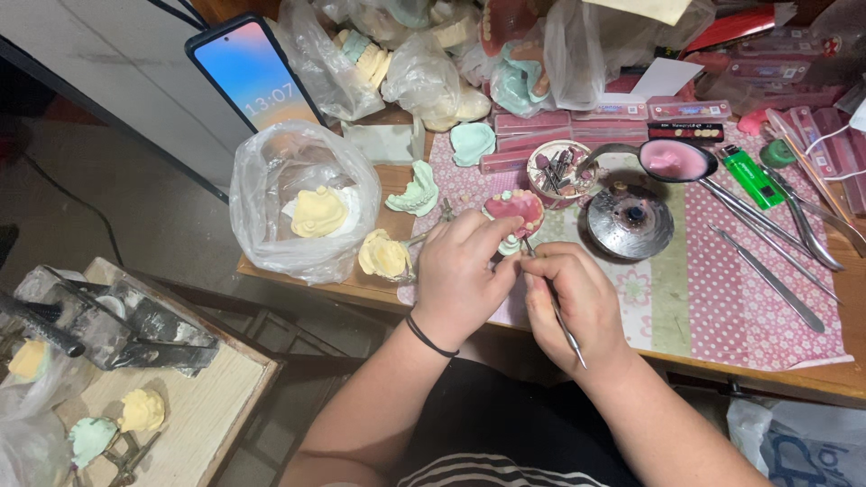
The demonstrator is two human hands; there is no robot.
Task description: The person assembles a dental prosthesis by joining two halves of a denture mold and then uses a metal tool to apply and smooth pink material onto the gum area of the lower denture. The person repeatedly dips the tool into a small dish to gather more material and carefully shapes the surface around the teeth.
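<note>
My left hand [462, 275] grips a dental model with a pink wax base and small teeth [516, 209], held over the near edge of the table. My right hand [577, 307] holds a thin metal carving tool [552, 302] like a pen. Its tip touches the lower side of the model, and its handle sticks out below my palm. A black band circles my left wrist.
A round metal burner [630, 221], a small pot of burs [559, 171], a ladle with pink wax [675, 160], a green lighter [749, 176] and long steel tools [771, 275] lie on the patterned cloth [722, 298]. Plaster casts in bags [302, 203] and a propped phone [254, 72] stand at left.
</note>
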